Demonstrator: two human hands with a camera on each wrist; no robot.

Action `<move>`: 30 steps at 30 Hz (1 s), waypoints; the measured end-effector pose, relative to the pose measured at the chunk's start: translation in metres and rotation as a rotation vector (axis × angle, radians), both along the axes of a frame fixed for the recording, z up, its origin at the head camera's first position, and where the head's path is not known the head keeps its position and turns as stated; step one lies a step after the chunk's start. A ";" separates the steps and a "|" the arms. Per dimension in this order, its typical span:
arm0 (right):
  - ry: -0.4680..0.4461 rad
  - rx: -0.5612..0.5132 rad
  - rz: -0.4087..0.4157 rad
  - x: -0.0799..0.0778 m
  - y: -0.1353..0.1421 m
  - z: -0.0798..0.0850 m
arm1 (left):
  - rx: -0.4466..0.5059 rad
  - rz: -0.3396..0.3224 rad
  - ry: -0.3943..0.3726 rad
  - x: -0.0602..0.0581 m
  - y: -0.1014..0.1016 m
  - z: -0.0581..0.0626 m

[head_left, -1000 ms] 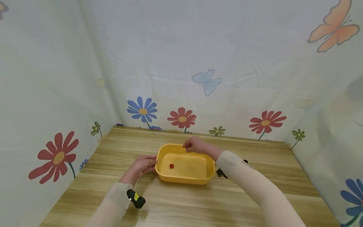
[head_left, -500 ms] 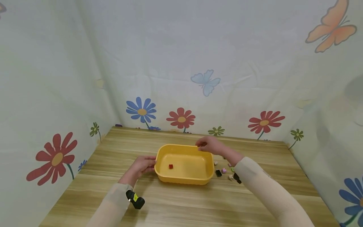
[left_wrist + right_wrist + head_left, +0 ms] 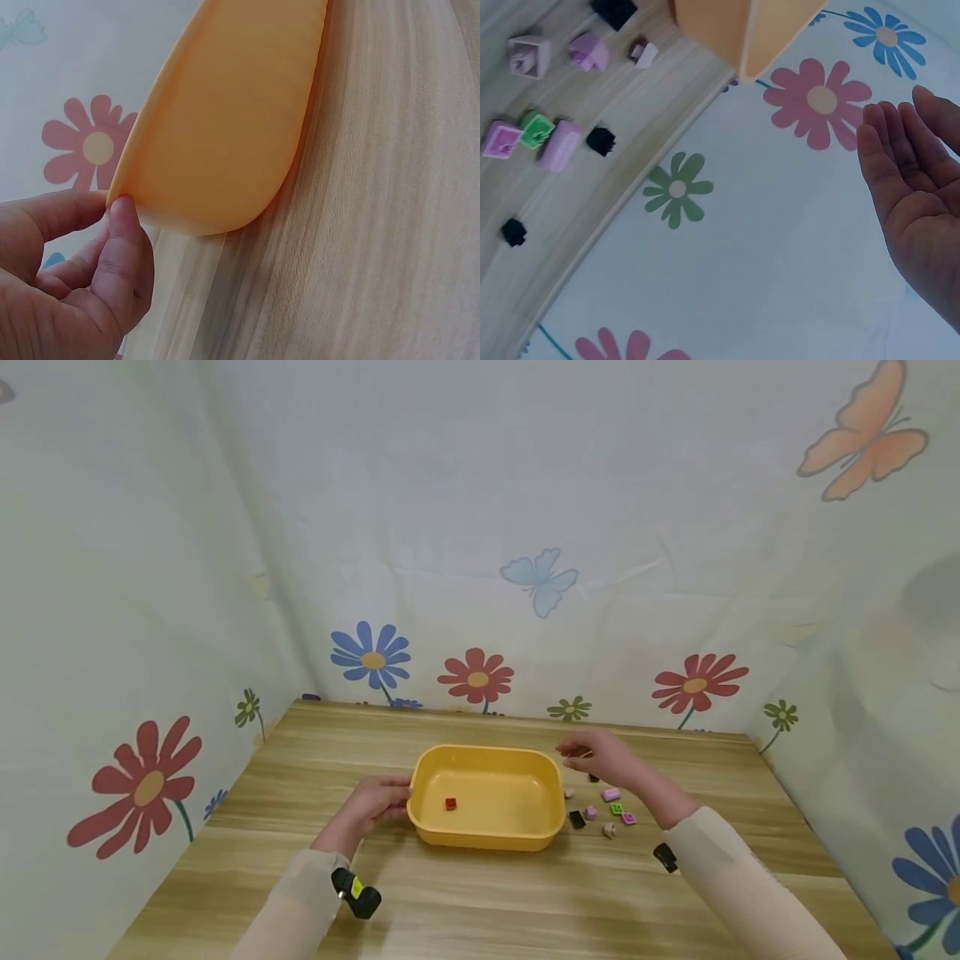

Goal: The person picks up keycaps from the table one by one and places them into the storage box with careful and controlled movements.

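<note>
The yellow tray is pinched at its rim between thumb and fingers of the left hand; toy bricks are scattered below the relaxed, empty fingers of the right hand.

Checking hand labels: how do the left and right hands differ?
The left hand pinches the yellow tray; the right hand holds nothing visible. The left hand is at the tray's left end; the right hand hovers by its far right corner. Both are bare.

Block in tray on table; loose blocks right of tray.
</note>
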State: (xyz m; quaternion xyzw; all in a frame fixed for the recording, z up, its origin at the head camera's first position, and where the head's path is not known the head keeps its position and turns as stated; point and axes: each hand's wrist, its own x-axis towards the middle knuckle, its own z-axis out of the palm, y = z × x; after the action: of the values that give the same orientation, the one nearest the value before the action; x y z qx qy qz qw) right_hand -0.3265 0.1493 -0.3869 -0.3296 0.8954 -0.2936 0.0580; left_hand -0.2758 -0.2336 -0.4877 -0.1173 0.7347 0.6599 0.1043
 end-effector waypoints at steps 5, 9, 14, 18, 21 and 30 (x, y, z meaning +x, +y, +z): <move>-0.024 -0.035 -0.023 0.011 0.021 -0.008 | 0.002 0.003 0.006 0.002 -0.001 -0.002; -0.031 -0.034 -0.077 0.019 0.037 -0.016 | 0.003 0.002 0.008 0.003 -0.002 -0.002; -0.023 -0.003 -0.167 0.026 0.055 -0.025 | -0.002 -0.003 0.006 0.003 -0.002 -0.002; 0.006 0.024 -0.194 0.027 0.068 -0.033 | 0.001 0.002 0.006 0.003 -0.001 -0.002; 0.010 0.025 -0.221 0.028 0.077 -0.040 | 0.004 0.000 0.011 0.003 0.000 -0.002; -0.085 0.059 -0.331 0.022 0.089 -0.064 | 0.008 0.005 0.009 0.001 0.001 -0.002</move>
State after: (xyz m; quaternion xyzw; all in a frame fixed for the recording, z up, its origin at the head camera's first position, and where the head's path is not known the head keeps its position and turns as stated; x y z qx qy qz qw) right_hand -0.3047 0.2388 -0.4506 -0.1630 0.9425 -0.2864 0.0562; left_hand -0.2749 -0.2323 -0.4898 -0.1158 0.7322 0.6636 0.1000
